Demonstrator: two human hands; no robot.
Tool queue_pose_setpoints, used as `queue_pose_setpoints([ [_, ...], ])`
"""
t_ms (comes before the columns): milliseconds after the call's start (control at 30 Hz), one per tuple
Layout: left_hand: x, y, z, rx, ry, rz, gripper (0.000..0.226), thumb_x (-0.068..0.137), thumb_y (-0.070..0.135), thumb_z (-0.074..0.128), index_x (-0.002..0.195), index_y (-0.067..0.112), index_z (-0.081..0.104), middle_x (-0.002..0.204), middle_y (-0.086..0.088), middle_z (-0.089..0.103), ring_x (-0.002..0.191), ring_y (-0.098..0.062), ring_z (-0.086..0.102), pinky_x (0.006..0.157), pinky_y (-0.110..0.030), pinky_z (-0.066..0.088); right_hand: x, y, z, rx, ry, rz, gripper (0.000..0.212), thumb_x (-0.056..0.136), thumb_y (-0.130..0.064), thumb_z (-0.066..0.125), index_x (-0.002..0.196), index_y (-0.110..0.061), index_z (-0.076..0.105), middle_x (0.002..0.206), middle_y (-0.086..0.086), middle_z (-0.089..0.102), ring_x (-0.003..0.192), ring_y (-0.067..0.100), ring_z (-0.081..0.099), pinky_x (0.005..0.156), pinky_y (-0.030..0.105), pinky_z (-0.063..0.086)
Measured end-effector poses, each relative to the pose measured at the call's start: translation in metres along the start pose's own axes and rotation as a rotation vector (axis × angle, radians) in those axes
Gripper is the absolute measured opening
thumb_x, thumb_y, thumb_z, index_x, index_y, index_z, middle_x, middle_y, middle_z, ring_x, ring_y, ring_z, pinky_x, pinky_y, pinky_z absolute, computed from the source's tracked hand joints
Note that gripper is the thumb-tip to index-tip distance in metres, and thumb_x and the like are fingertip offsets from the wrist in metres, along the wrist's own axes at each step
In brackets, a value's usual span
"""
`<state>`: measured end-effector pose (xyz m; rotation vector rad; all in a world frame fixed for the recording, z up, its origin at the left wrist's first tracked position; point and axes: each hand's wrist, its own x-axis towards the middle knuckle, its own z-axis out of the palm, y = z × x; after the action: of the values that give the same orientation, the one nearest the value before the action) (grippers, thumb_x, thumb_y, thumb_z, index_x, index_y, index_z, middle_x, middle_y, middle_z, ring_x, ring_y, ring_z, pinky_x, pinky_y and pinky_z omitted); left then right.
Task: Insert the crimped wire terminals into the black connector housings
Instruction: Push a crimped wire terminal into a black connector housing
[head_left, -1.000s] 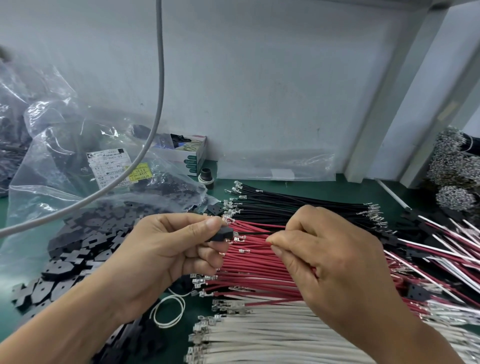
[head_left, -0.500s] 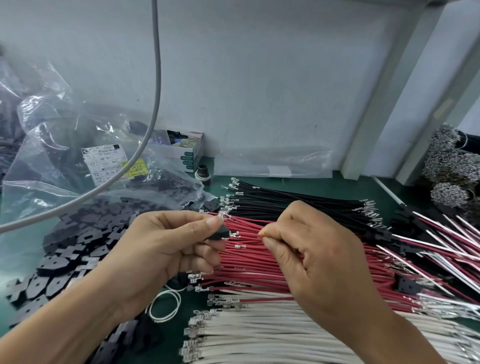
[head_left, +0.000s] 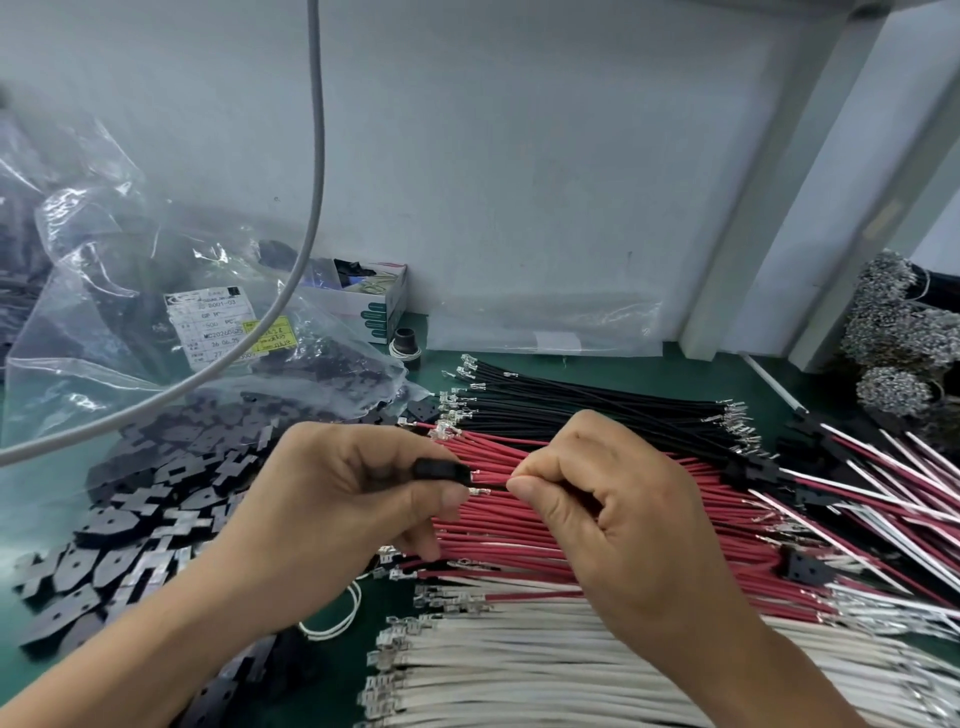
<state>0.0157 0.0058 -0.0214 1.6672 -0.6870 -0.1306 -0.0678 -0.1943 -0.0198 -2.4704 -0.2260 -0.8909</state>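
Observation:
My left hand (head_left: 343, 488) pinches a small black connector housing (head_left: 440, 470) between thumb and fingers. My right hand (head_left: 618, 514) pinches a thin wire just right of it; the wire's metal terminal (head_left: 479, 490) points at the housing's open end, almost touching. A second terminal (head_left: 475, 474) sticks out of the housing just above. Below the hands lie rows of black wires (head_left: 597, 402), red wires (head_left: 498, 540) and white wires (head_left: 519, 660), all with crimped ends.
Loose black housings (head_left: 135, 525) are heaped at the left, spilling from a clear plastic bag (head_left: 156, 322). A grey cable (head_left: 306, 218) hangs across the left. Finished wired housings (head_left: 810, 493) lie at the right, wire bundles (head_left: 898, 322) beyond them. A small box (head_left: 384, 301) stands against the wall.
My right hand has brought the wire's terminal leftward up to the housing's opening. My left hand has tilted the housing a little and kept its place.

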Motion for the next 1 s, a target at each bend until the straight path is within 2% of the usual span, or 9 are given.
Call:
queue_pose_setpoints([
  [200, -0.001, 0.003, 0.001, -0.156, -0.001, -0.034, 0.020, 0.065, 0.023, 0.082, 0.084, 0.016, 0.083, 0.065, -0.019, 0.074, 0.051, -0.030, 0.071, 0.050, -0.027, 0.058, 0.000, -0.002, 0.008, 0.024, 0.000, -0.032, 0.023, 0.094, -0.035, 0.063, 0.081, -0.019, 0.071, 0.078, -0.015, 0.052, 0.072, 0.007, 0.054, 0.063, 0.022, 0.045],
  [333, 0.000, 0.004, 0.003, -0.125, 0.012, -0.001, 0.018, 0.067, 0.028, 0.081, 0.082, 0.020, 0.083, 0.067, -0.014, 0.075, 0.053, -0.030, 0.072, 0.051, -0.028, 0.058, 0.003, 0.003, -0.001, -0.062, -0.002, -0.079, 0.027, 0.096, -0.043, 0.059, 0.084, -0.024, 0.072, 0.080, -0.015, 0.054, 0.072, 0.008, 0.056, 0.060, 0.031, 0.049],
  [433, 0.002, 0.002, 0.001, -0.143, 0.051, 0.015, 0.017, 0.070, 0.027, 0.080, 0.085, 0.018, 0.083, 0.073, -0.012, 0.077, 0.055, -0.028, 0.073, 0.051, -0.026, 0.057, 0.007, 0.011, -0.014, -0.155, 0.045, -0.094, 0.019, 0.093, -0.046, 0.063, 0.089, -0.030, 0.073, 0.083, -0.017, 0.056, 0.077, 0.006, 0.058, 0.061, 0.029, 0.050],
  [567, 0.006, 0.003, -0.017, -0.271, 0.163, 0.007, 0.023, 0.070, 0.026, 0.082, 0.089, 0.012, 0.082, 0.080, -0.016, 0.077, 0.058, -0.028, 0.072, 0.053, -0.029, 0.059, 0.006, 0.031, -0.025, -0.241, -0.034, 0.048, 0.026, 0.091, -0.056, 0.062, 0.089, -0.032, 0.071, 0.091, -0.020, 0.054, 0.087, 0.003, 0.054, 0.069, 0.020, 0.040],
  [700, 0.012, -0.001, -0.026, -0.367, 0.197, -0.026, 0.037, 0.064, 0.037, 0.090, 0.089, 0.011, 0.082, 0.082, -0.016, 0.077, 0.059, -0.024, 0.071, 0.054, -0.027, 0.058, 0.011, 0.048, -0.050, -0.351, -0.094, 0.189, 0.036, 0.087, -0.067, 0.042, 0.084, -0.038, 0.063, 0.081, -0.020, 0.058, 0.077, -0.001, 0.055, 0.062, 0.026, 0.040],
  [767, 0.012, -0.002, -0.026, -0.371, 0.174, -0.062, 0.047, 0.058, 0.044, 0.092, 0.088, 0.010, 0.081, 0.081, -0.016, 0.077, 0.059, -0.023, 0.070, 0.054, -0.027, 0.057, 0.013, 0.054, -0.077, -0.422, -0.086, 0.250, 0.034, 0.083, -0.071, 0.046, 0.087, -0.043, 0.064, 0.080, -0.026, 0.060, 0.077, -0.005, 0.056, 0.063, 0.024, 0.040],
  [833, 0.011, -0.002, -0.025, -0.301, 0.094, -0.105, 0.042, 0.059, 0.042, 0.092, 0.085, 0.010, 0.081, 0.080, -0.018, 0.076, 0.060, -0.025, 0.070, 0.054, -0.026, 0.057, 0.010, 0.058, -0.103, -0.517, -0.150, 0.321, 0.029, 0.072, -0.078, 0.056, 0.087, -0.054, 0.063, 0.079, -0.030, 0.060, 0.078, -0.007, 0.054, 0.065, 0.026, 0.043],
  [933, 0.008, -0.002, -0.017, -0.143, -0.078, -0.141, 0.029, 0.068, 0.034, 0.093, 0.082, 0.013, 0.080, 0.077, -0.014, 0.077, 0.062, -0.025, 0.072, 0.053, -0.022, 0.053, 0.003, 0.046, -0.123, -0.616, -0.307, 0.335, 0.052, 0.052, -0.088, 0.059, 0.096, -0.060, 0.063, 0.095, -0.032, 0.054, 0.093, 0.001, 0.047, 0.081, 0.041, 0.048],
  [1000, 0.006, -0.003, -0.009, -0.103, -0.155, -0.131, 0.022, 0.073, 0.031, 0.091, 0.081, 0.013, 0.080, 0.073, -0.012, 0.077, 0.060, -0.020, 0.072, 0.053, -0.017, 0.050, 0.002, 0.021, -0.125, -0.620, -0.291, 0.251, 0.055, 0.055, -0.079, 0.058, 0.106, -0.057, 0.063, 0.105, -0.031, 0.052, 0.101, 0.003, 0.045, 0.086, 0.041, 0.045],
])
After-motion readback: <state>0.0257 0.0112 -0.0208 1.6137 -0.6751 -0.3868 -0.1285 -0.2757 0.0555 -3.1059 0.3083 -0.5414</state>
